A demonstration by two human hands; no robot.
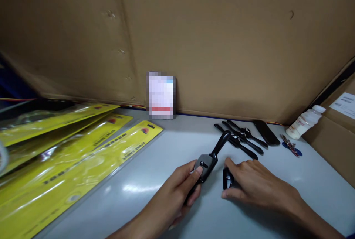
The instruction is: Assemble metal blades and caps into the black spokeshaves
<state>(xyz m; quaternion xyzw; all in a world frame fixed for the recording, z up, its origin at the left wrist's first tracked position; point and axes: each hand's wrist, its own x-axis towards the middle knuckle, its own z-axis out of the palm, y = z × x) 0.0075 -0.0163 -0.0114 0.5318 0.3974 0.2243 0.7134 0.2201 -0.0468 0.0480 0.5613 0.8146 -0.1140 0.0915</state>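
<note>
My left hand (184, 187) is wrapped round one handle of a black spokeshave (208, 162), its thumb on the grey metal plate by the screw. The spokeshave's other handle points up and away to the right. To its right, my right hand (251, 180) is low over the table, with thumb and fingers closed about a small black piece with a shiny face (227, 179). Most of that piece is under the hand, so its kind is unclear. Just beyond the right hand, several more black spokeshaves (244, 139) lie side by side on the table.
Yellow spokeshave packages (111, 161) with clear plastic overlap on the left. A blurred white card (162, 95) leans on the cardboard wall (222, 47). Right of the spokeshaves are a black phone (266, 132), keys (291, 146), a white bottle (305, 121) and a cardboard box (338, 135).
</note>
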